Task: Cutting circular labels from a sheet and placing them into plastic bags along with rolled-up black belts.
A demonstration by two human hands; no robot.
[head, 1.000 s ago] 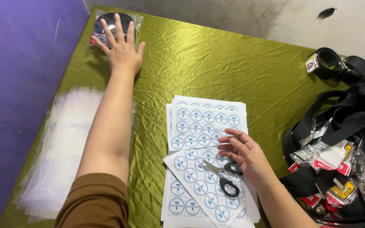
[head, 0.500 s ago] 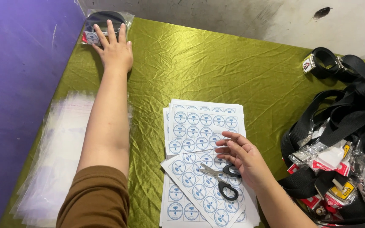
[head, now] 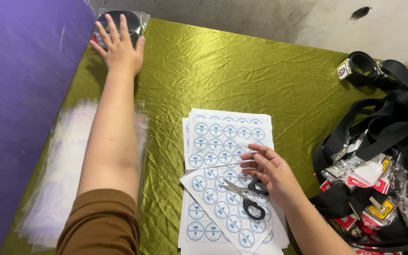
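Olive-green crinkled cloth covers the tabletop [head: 260, 71], with a purple wall along the left and a scuffed pale wall at the far edge. At the far left corner lies a dark round object in a clear bag [head: 126, 21]; the left hand [head: 119, 45] rests flat on it with fingers spread, gripping nothing, and hides much of it, so what it is stays hard to make out. The left arm stretches across a stack of clear plastic sleeves [head: 53, 184], whose near end runs out of view. Near the middle lie sheets of round blue-and-white stickers [head: 223, 137]; the top sheet sits askew over the pile and the near edge is cut off. Black-handled scissors [head: 244, 198] lie on that sheet, their long axis running diagonally, closed blades pointing left and away, handles toward the right hand [head: 270, 172]. That hand rests loosely open on the stickers, fingertips on the paper, its heel just beside the upper handle loop; whether it touches is unclear. At the right a tangle of black lanyards with bagged badge clips [head: 383, 156] runs off the frame
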